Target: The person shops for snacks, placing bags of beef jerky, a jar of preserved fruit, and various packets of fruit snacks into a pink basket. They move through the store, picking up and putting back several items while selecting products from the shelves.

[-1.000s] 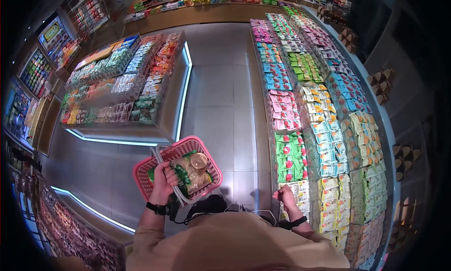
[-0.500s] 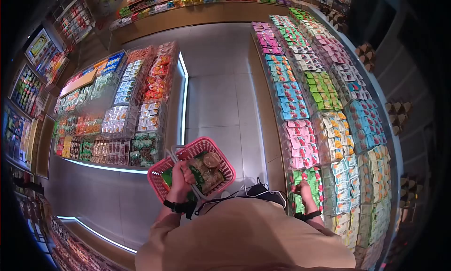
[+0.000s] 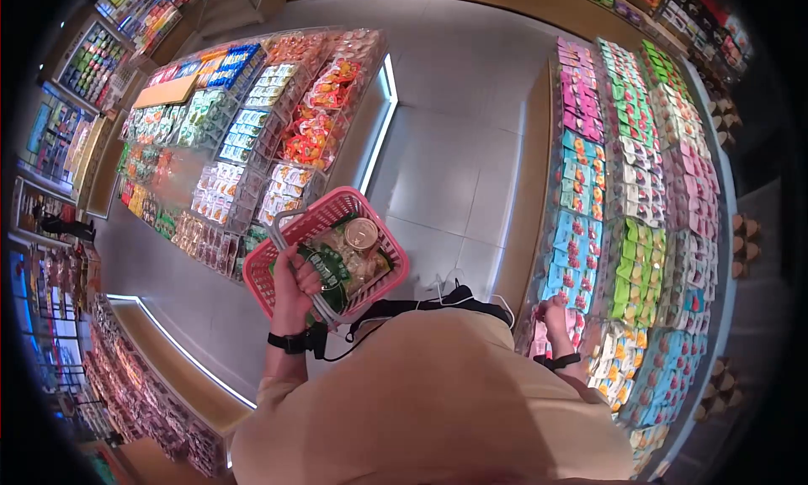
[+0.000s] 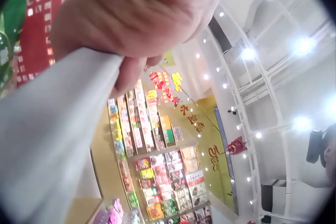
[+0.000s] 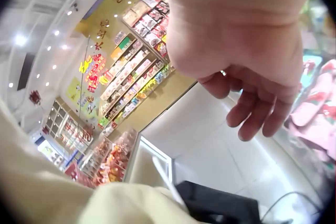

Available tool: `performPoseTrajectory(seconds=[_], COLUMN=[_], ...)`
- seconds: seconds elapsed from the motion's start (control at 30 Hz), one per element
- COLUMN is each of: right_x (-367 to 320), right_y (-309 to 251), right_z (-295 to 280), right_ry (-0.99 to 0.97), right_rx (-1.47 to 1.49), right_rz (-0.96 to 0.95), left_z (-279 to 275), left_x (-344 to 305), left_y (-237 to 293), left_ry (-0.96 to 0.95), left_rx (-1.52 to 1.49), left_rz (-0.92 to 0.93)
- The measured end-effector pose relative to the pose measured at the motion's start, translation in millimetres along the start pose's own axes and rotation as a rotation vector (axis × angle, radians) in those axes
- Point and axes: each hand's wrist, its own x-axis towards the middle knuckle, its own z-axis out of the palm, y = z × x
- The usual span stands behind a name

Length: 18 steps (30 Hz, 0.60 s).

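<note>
My left hand (image 3: 295, 290) grips the grey handle (image 3: 282, 233) of a pink basket (image 3: 259, 276). Inside the basket lie a round-lidded tub (image 3: 361, 233) and green and clear packages (image 3: 326, 270). In the left wrist view the left hand (image 4: 142, 14) is curled round the pale handle (image 4: 58, 129), with the basket's red lattice wall (image 4: 39, 22) beyond. The right hand (image 3: 555, 323) hangs near pink packets (image 3: 574, 329) at the edge of the right display. Loosely curled fingers of the right hand (image 5: 241, 50) hold nothing in the right wrist view.
Along the right runs a long display with pink, blue (image 3: 574, 249) and green packets (image 3: 637, 270). A lit-edge island of bagged goods (image 3: 316, 136) stands at the left. Grey floor (image 3: 446, 165) lies between them. Another packet shelf (image 3: 143, 384) is at the lower left.
The displays have shifted down and sideways in the head view as the person moves along the aisle. The left hand still holds the basket; the right hand has passed from white and green packets to pink ones.
</note>
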Motion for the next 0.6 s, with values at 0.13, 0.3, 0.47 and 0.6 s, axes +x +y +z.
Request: performPoseTrajectory(seconds=[0.13, 0.3, 0.47, 0.6], right_x=[97, 243, 322, 345], right_y=[-97, -142, -200, -273], right_z=[39, 103, 176, 243], right_ry=[0.009, -0.184, -0.259, -0.267], right_rx=[-0.213, -0.494, -1.251, -1.364], right_rz=[0.012, 0.000, -0.367, -0.472], left_z=[25, 42, 38, 60], left_x=[14, 58, 112, 144], left_y=[15, 35, 74, 81], left_ry=[0.075, 0.158, 0.180, 0.302], left_rx=[-0.065, -0.172, -0.298, -0.409], left_rz=[0.078, 0.112, 0.133, 0.187])
